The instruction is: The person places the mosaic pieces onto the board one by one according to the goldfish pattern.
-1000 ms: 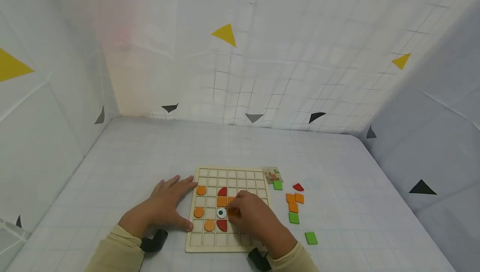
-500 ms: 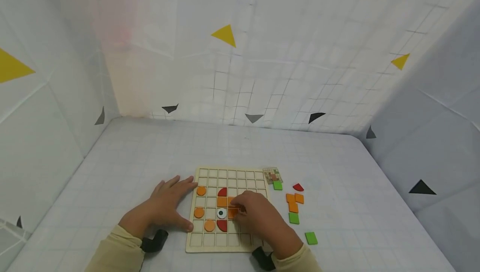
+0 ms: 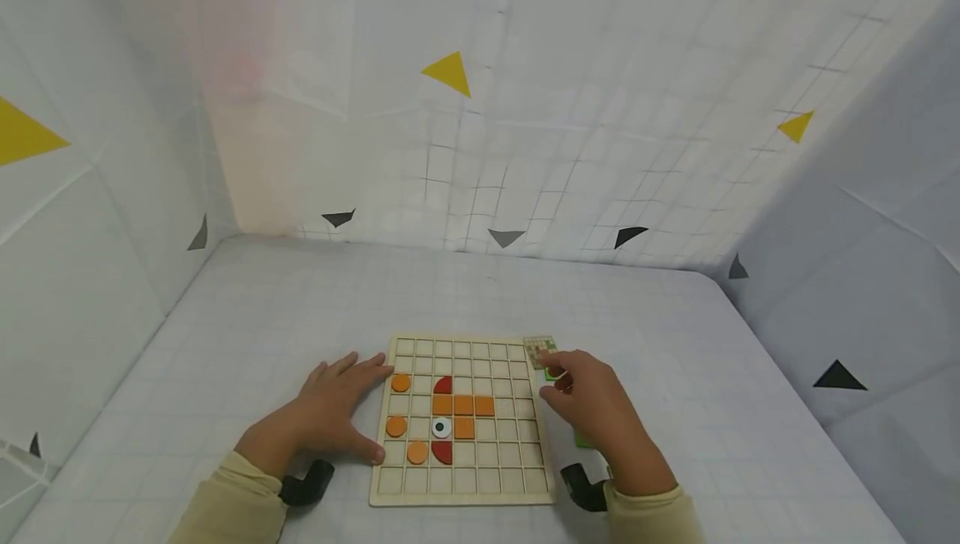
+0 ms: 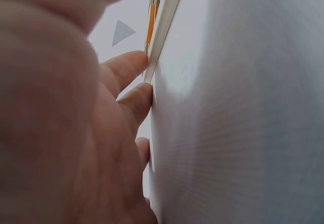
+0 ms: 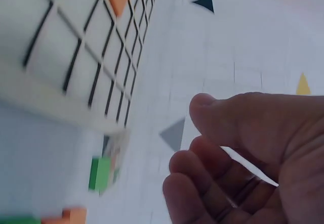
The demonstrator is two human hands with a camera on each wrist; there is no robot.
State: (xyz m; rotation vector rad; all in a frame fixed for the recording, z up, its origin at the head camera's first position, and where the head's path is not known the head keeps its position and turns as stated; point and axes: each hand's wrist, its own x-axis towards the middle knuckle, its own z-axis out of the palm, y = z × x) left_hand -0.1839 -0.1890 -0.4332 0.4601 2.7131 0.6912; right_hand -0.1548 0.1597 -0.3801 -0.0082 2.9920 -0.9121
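Note:
A wooden grid board (image 3: 517, 477) lies flat in the head view. Set in its cells are several orange squares (image 3: 463, 405), two red quarter-circle pieces (image 3: 443, 452), a white disc with an eye (image 3: 442, 427) and three orange discs (image 3: 417, 452). My left hand (image 3: 330, 411) rests at the board's left edge, fingers spread, fingertips and thumb touching the rim. Just off the board's right edge, my right hand (image 3: 600, 402) hangs over the table, fingers loosely curled. In the right wrist view its thumb (image 5: 203, 102) stands apart from the fingers, with nothing between them.
A small printed pattern card (image 3: 537, 350) lies by the board's top right corner, with a green square (image 5: 99, 173) at it. Another green square (image 3: 584, 439) peeks out from under my right hand, which hides most of the loose pieces there. Orange pieces (image 5: 75, 216) show in the right wrist view.
My right hand has left the board and moved right, uncovering the orange squares in the grid and now covering the loose pieces. My left hand has stayed in place.

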